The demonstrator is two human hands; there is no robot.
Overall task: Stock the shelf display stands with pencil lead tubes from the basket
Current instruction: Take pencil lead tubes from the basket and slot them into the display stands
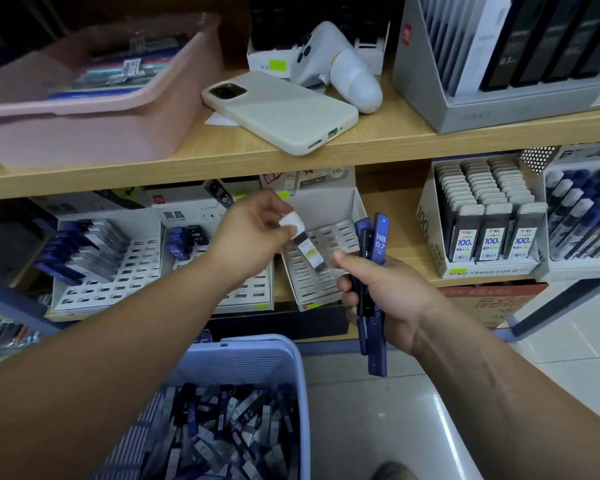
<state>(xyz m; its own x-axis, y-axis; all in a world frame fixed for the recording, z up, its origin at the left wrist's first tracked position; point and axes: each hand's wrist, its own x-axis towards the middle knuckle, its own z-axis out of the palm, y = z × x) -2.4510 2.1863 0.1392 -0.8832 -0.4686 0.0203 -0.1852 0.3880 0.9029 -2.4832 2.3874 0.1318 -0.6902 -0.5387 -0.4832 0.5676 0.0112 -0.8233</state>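
Wooden shelving [222,168] in a stationery shop, with pale floor tiles below. A light-blue plastic basket [302,393] stands on the floor at the foot of the shelves, heaped with loose black and blue pencil lead tubes [229,434]. A pink plastic tray [101,126] sits at the left end of the upper shelf, and a phone in a cream case [284,112] lies near that shelf's front edge. On the lower shelf stand white slotted cardboard display stands [132,271], the left ones part-filled along their left sides. A person's left hand [253,233] pinches a dark lead tube with a white cap and yellow label [309,251] by its cap end, fingers curled. It is held over a tilted stand [312,282] at the middle of the shelf. The right hand [385,292], just beside it, grips a bunch of blue tubes marked HB 0.7 [380,237] upright, thumb stretched forward.
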